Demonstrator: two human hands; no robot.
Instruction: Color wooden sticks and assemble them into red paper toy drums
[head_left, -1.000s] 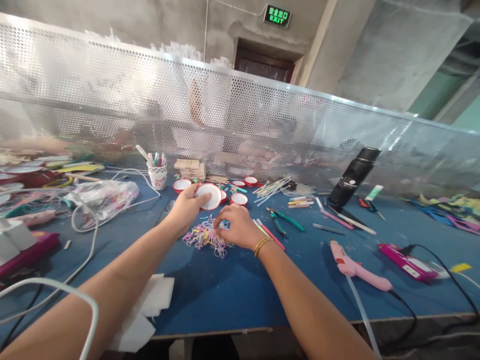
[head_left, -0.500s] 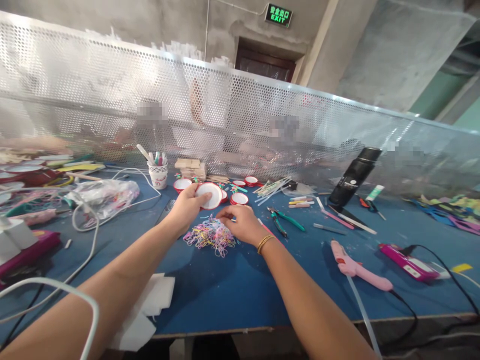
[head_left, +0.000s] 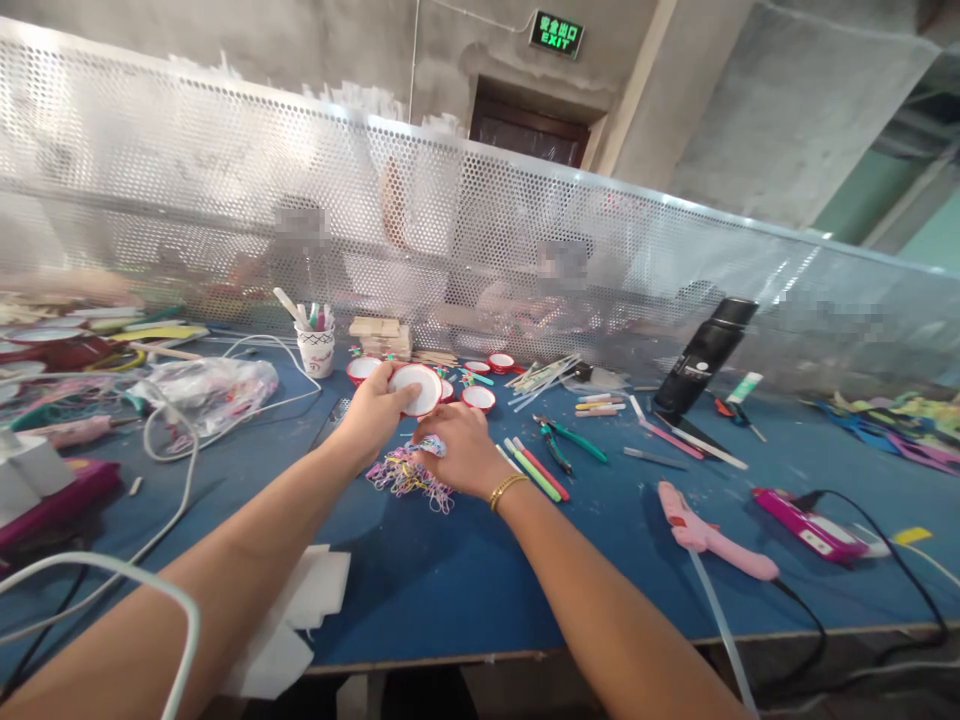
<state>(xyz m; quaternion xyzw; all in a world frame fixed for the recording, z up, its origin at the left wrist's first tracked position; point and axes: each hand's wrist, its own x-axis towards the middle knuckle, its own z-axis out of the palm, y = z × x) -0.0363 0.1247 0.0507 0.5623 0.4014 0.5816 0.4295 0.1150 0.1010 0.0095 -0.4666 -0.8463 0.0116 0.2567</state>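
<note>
Near the middle of the frame, my left hand point(head_left: 373, 402) has its fingers clamped on a red-rimmed white dish point(head_left: 420, 384), tilted so its pale face shows, above the desk point(head_left: 480, 590). Just right of and below it, my right hand point(head_left: 466, 452) curls its fingers about some strands at the top of a heap of pastel loops point(head_left: 405, 478) (whether they pinch tight, I cannot tell). Right of that hand lie coloured markers point(head_left: 541, 468), with green-handled pliers point(head_left: 581, 441) just beyond.
</note>
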